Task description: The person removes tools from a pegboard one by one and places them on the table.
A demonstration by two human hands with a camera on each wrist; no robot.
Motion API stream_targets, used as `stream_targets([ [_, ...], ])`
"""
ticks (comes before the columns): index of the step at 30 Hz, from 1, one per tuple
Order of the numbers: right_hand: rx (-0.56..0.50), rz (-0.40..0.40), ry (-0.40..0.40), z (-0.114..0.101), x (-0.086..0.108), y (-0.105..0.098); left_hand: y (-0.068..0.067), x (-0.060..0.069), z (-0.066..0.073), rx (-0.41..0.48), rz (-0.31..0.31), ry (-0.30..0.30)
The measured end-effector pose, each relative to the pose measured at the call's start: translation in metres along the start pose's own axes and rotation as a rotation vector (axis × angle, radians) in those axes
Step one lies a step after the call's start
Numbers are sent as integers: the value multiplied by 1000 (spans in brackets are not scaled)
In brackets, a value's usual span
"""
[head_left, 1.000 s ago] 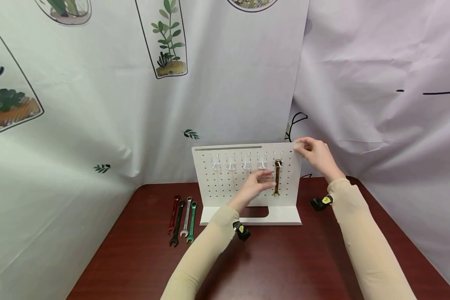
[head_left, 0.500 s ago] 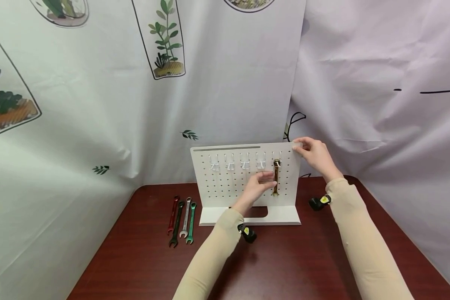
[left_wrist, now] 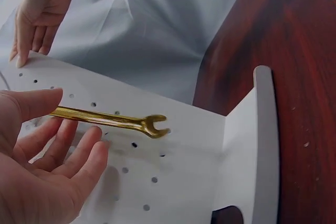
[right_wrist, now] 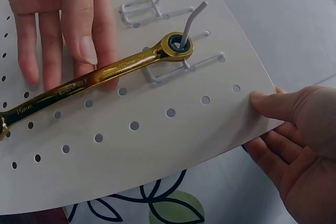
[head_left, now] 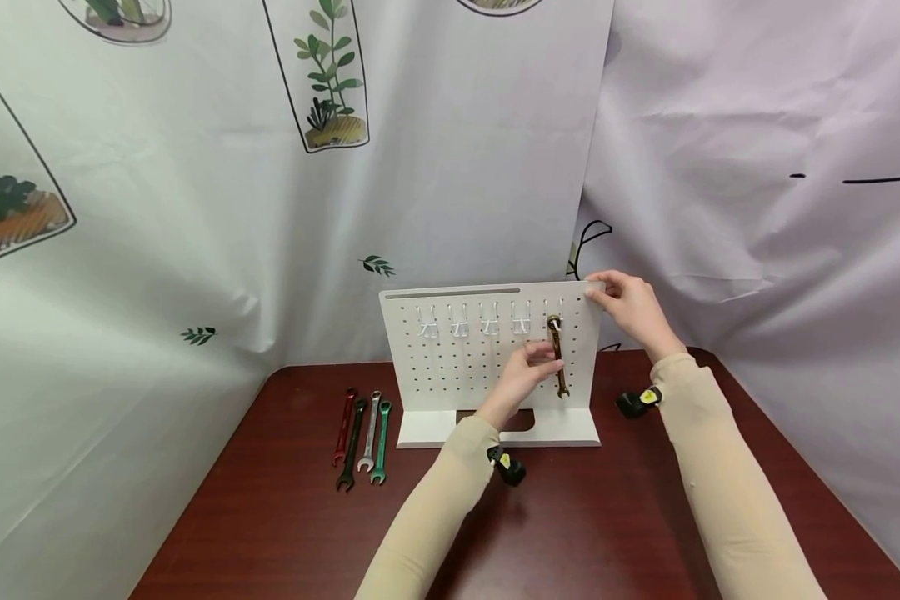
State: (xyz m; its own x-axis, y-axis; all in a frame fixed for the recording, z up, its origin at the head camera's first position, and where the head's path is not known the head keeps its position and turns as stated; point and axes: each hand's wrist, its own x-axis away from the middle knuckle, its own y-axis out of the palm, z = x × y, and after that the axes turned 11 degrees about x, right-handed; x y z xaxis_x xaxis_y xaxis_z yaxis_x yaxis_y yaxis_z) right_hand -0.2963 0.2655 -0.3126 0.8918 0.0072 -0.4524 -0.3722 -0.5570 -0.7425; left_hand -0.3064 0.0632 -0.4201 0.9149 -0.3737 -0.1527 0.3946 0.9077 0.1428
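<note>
A gold combination wrench [right_wrist: 128,65] hangs by its ring end on the rightmost white hook [right_wrist: 191,22] of a white pegboard [head_left: 437,371]. My left hand [head_left: 521,379] pinches its shaft, the thumb in front and fingers behind. The open end [left_wrist: 153,126] points down, swung slightly to the right in the head view. At the board's upper right corner, my right hand [head_left: 633,310] grips the edge between thumb and fingers, the thumb on the front face.
Several wrenches lie side by side on the dark red table [head_left: 270,517], left of the board: red [head_left: 343,429], black [head_left: 351,450], silver [head_left: 371,433] and green [head_left: 381,446]. More white hooks [head_left: 460,321] line the board's top. A printed cloth [head_left: 480,183] hangs behind.
My left hand has moved slightly right and taken the wrench's shaft between thumb and fingers. The wrench's lower end has swung right. My right hand stays on the board's corner.
</note>
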Motion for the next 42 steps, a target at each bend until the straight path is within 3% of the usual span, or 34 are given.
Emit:
stream_targets([
  [6, -7, 1, -2, 1, 0, 2, 3, 4, -6, 16, 23, -20],
  [11, -9, 8, -3, 1, 0, 1, 0, 5, -10, -3, 56, 7],
  [19, -16, 6, -2, 1, 1, -1, -4, 9, -9, 71, 77, 41],
  [42, -18, -6, -4, -3, 5, -3, -6, 24, -2, 24, 65, 69],
])
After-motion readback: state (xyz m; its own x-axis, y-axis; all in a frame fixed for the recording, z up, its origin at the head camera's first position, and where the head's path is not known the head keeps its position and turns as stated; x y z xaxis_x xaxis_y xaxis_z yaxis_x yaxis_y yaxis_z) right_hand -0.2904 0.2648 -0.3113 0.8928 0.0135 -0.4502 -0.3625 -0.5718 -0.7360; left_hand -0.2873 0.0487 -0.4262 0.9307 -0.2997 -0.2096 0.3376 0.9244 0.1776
